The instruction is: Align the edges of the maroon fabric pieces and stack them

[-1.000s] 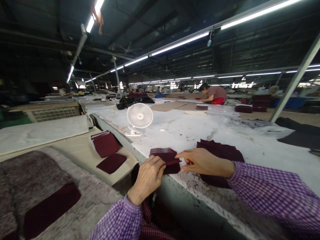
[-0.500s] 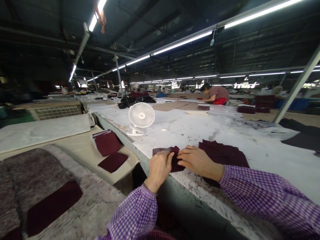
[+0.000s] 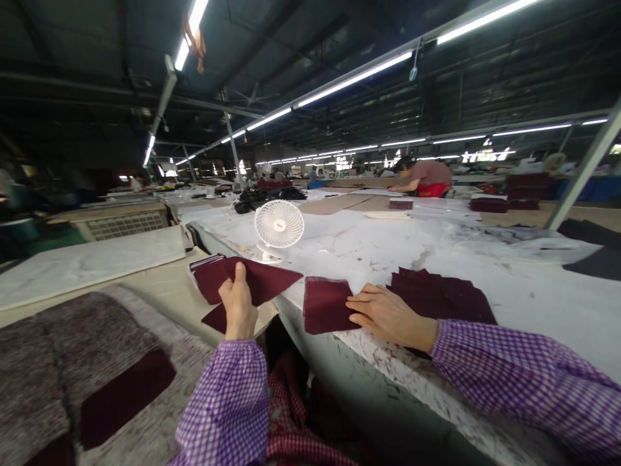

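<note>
The left hand (image 3: 239,307) has its grip closed on a held maroon fabric piece (image 3: 272,278), the thumb pressed over the cloth near its left end and the other fingers mostly hidden. The piece lies ahead and to the right of that grip, its long axis running across the view, with the free pointed corner toward the left edge of the white table (image 3: 359,246). Beneath and behind it, on the beige table (image 3: 145,291), sits a fabric stack (image 3: 204,279) with pale lines along its far edge; maroon overlaps maroon here, so I cannot tell whether they touch. The left hand is clearly the nearer to both.

The right hand (image 3: 378,317) is nearer the flat maroon piece (image 3: 330,305) at the white table's near edge. Its fingers are extended, tips touching that piece's right edge; the thumb is hidden, so I cannot tell whether the grip pinches anything. This piece lies to the left of those fingertips, between the two hands.

Just beyond the right wrist is a jagged-edged fabric pile (image 3: 441,294), set in from the white table's near edge. The white fan (image 3: 280,224) stands by the table's left edge, beyond the held piece.
</note>
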`<state>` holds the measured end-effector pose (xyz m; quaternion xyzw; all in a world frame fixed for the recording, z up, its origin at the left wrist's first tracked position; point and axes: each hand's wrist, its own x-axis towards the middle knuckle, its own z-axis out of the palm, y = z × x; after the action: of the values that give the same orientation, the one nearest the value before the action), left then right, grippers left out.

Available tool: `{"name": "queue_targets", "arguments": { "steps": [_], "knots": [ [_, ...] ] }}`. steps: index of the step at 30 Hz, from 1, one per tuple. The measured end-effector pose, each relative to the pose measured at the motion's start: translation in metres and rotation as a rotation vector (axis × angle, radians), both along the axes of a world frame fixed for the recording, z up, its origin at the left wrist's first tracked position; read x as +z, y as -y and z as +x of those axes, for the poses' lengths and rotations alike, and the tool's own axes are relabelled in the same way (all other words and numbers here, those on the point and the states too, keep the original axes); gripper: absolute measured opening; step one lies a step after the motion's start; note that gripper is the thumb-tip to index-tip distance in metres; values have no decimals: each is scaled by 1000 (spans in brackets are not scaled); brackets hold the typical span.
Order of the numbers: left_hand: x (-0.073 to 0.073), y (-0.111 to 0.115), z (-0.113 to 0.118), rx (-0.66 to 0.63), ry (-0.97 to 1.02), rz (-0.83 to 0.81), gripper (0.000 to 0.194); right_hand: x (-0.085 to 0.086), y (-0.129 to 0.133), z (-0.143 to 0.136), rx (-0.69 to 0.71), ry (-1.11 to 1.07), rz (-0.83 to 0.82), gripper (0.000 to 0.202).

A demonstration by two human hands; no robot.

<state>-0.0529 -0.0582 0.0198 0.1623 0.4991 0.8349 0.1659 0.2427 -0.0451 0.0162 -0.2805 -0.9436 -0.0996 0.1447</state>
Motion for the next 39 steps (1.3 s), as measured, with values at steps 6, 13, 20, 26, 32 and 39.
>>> {"name": "queue_targets", "arguments": {
  "steps": [6, 13, 20, 26, 32, 39],
  "knots": [
    [29, 15, -11, -18, 71, 222, 27, -7, -3, 0, 13, -29, 39, 30],
    [17, 25, 23, -231, -55, 165, 37, -15, -10, 3, 3, -41, 20, 31],
    [-9, 21, 89, -294, -1096, 9, 15, 18, 0, -3, 64, -447, -81, 25],
    [-26, 25, 123, -537, -1632, -110, 22, 28, -1, 2, -45, -479, -153, 25],
    [-27, 32, 122, -638, -1334, -193, 42, 22, -5, 3, -89, -580, -331, 28],
    [-20, 32, 123, -706, -1174, -239, 42, 30, 0, 3, 24, -571, -292, 33]
  ]
}}
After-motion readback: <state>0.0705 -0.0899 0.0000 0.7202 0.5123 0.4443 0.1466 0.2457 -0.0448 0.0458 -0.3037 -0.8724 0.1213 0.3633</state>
